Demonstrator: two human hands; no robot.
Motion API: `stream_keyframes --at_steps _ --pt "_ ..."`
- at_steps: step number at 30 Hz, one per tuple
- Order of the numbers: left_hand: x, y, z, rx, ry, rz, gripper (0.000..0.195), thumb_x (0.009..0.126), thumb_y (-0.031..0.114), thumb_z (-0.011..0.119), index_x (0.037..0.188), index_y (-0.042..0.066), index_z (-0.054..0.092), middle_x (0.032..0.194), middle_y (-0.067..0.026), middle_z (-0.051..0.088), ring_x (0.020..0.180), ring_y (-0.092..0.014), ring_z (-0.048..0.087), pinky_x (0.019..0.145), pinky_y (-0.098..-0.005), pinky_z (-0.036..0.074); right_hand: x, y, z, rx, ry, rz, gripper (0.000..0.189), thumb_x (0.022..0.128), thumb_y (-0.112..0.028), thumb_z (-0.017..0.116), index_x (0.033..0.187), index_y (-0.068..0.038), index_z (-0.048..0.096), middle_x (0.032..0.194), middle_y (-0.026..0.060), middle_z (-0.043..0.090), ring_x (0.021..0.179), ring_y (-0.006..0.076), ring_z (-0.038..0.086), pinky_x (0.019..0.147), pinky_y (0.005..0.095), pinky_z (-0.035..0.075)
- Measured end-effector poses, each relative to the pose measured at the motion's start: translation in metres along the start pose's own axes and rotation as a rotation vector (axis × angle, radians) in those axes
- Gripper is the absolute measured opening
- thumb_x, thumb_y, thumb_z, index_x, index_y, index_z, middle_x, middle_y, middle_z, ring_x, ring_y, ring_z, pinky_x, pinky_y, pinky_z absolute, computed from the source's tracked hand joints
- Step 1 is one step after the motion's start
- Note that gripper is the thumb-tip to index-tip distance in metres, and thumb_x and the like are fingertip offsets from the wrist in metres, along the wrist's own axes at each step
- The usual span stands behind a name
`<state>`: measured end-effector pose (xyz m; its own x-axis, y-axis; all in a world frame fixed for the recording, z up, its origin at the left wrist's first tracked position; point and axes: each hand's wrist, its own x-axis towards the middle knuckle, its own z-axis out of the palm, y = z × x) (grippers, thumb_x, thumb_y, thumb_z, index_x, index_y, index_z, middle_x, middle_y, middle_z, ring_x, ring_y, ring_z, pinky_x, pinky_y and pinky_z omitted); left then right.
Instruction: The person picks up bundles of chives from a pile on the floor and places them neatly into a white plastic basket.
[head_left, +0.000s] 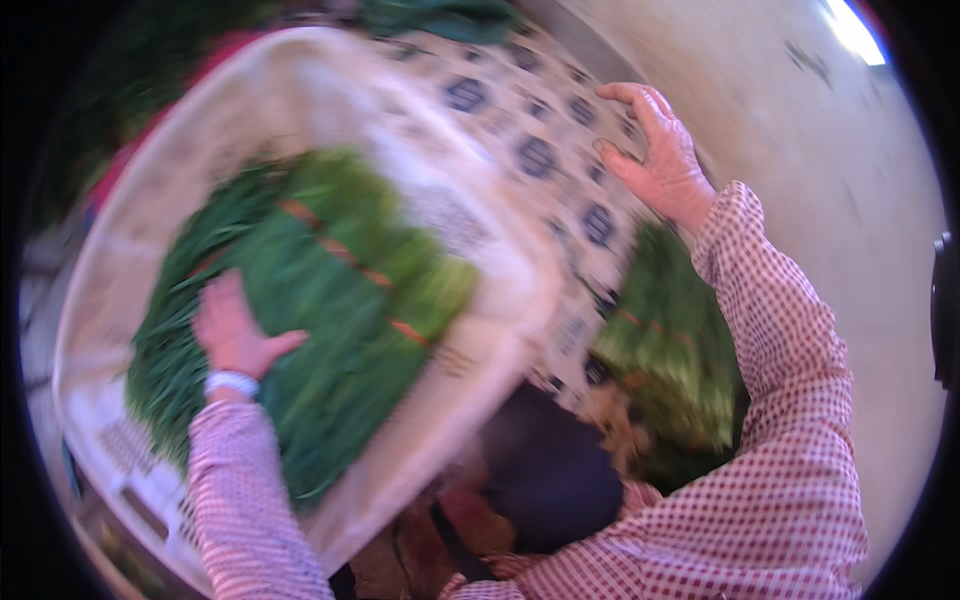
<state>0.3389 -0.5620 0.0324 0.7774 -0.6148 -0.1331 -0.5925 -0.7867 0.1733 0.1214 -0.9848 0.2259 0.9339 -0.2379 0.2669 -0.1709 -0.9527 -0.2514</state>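
A large white plastic crate (510, 330) takes up the left of the view, holding green leafy bundles (322, 262) tied with orange bands. My left hand (236, 326), with a white band at the wrist, lies flat over the leaves with the thumb spread from the fingers. On the right, my right hand (656, 154) is raised over a patterned sheet (536, 154), fingers curved and apart, nothing between them. Below it, beside my right forearm, more banded green bundles (667, 330) lie outside the crate. The crate and its bundles are blurred.
A pale wall or floor surface (810, 187) curves along the right side. Dark green cloth or plastic (442, 19) lies at the top. Dark greenery (97, 97) and a pink edge show behind the crate. My dark-clothed knee (551, 465) is close to the crate's near side.
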Motion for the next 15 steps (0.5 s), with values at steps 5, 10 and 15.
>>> stream_keyframes --at_steps 5,10,15 --pt "0.009 -0.007 0.022 0.07 0.026 0.019 0.121 0.052 0.032 0.085 0.151 0.007 0.022 0.149 -0.0209 0.034 0.139 -0.036 0.03 0.111 -0.0531 0.026 -0.309 0.179 -0.087 0.002 -0.179 0.957 0.047 0.079 -0.019 0.069 0.12 0.0 0.055 0.12 0.0201 0.059 0.109 0.0315 0.059 0.095 0.039 0.047" --pt "0.009 -0.034 0.022 0.072 0.041 0.156 0.121 0.055 0.047 0.08 0.151 0.003 0.021 0.149 -0.0224 0.034 0.138 -0.037 0.032 0.113 -0.0496 0.024 -0.463 0.196 -0.067 -0.088 -0.299 1.753 0.077 0.078 -0.049 0.071 0.126 0.008 0.051 0.118 0.0236 0.061 0.107 0.0321 0.06 0.092 0.0395 0.048" --pt "0.013 -0.043 0.019 -0.02 0.043 0.266 0.133 0.056 0.079 0.068 0.148 -0.004 0.021 0.147 -0.0254 0.035 0.136 -0.04 0.034 0.114 -0.0444 0.025 -0.433 0.163 0.032 -0.386 -0.665 1.849 0.11 0.066 -0.063 0.076 0.135 0.012 0.034 0.135 0.0282 0.047 0.12 0.0362 0.052 0.095 0.0429 0.046"
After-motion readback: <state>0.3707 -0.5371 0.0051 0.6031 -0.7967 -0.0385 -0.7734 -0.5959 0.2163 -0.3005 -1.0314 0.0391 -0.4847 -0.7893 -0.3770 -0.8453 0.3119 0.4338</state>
